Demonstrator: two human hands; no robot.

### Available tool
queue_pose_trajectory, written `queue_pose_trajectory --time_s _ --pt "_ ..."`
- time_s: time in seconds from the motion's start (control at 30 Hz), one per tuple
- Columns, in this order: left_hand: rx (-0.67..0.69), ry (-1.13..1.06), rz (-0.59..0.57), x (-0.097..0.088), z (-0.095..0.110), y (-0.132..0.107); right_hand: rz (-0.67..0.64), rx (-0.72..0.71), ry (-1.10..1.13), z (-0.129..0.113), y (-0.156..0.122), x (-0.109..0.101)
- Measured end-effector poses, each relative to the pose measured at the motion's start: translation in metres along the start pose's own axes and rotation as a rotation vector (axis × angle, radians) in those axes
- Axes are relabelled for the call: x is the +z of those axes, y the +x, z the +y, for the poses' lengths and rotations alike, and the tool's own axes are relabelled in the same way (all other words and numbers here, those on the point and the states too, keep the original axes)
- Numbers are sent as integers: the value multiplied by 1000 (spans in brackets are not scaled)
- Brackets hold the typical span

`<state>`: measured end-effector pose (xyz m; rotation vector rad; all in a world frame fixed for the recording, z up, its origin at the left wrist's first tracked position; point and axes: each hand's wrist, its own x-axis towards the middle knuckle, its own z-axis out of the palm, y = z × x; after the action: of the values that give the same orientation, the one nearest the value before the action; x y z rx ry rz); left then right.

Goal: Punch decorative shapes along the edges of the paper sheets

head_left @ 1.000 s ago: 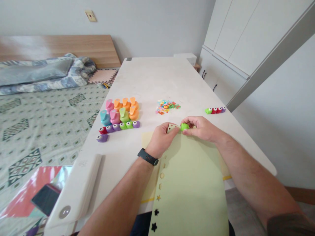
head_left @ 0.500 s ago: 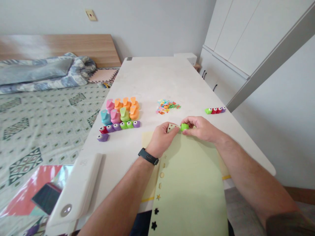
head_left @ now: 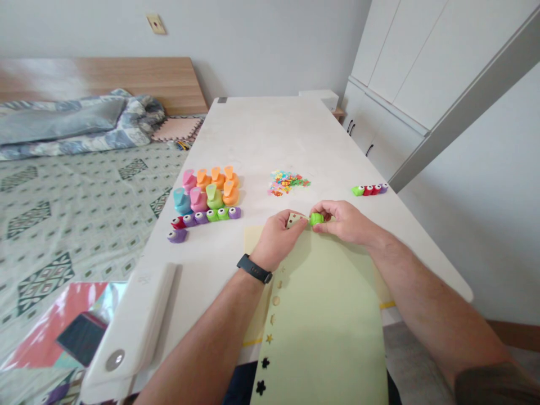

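A large pale green sheet of paper (head_left: 329, 315) stretches toward me, with shaped holes punched along its left edge. My left hand (head_left: 283, 233) pinches its far left corner, where small punched shapes show beside the thumb. At the far edge, my right hand (head_left: 343, 221) grips a small green craft punch (head_left: 316, 219) between thumb and fingers, set against the paper. Whether the edge sits inside the punch slot is too small to tell. Beneath lies a yellowish sheet (head_left: 252, 236), mostly covered.
Larger craft punches (head_left: 214, 196) in several colours and a row of small punches (head_left: 200, 217) stand at left. Colourful paper cutouts (head_left: 287, 183) lie in a pile ahead. More small punches (head_left: 370, 190) sit at right. A long white device (head_left: 135, 320) rests on the table's left edge.
The near end of the green sheet has shifted slightly left. Both hands keep their hold on the paper and the punch, nearly unmoved.
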<state>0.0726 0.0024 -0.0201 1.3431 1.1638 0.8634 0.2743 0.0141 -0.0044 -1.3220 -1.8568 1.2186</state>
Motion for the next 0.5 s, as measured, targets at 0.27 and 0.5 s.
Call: queue_pose_trajectory --time_s 0.27,0.5 --pt "-5 -7 5 0 -1 0 6 0 -12 0 0 1" --pt "7 47 24 0 1 0 5 -6 -29 -2 0 2"
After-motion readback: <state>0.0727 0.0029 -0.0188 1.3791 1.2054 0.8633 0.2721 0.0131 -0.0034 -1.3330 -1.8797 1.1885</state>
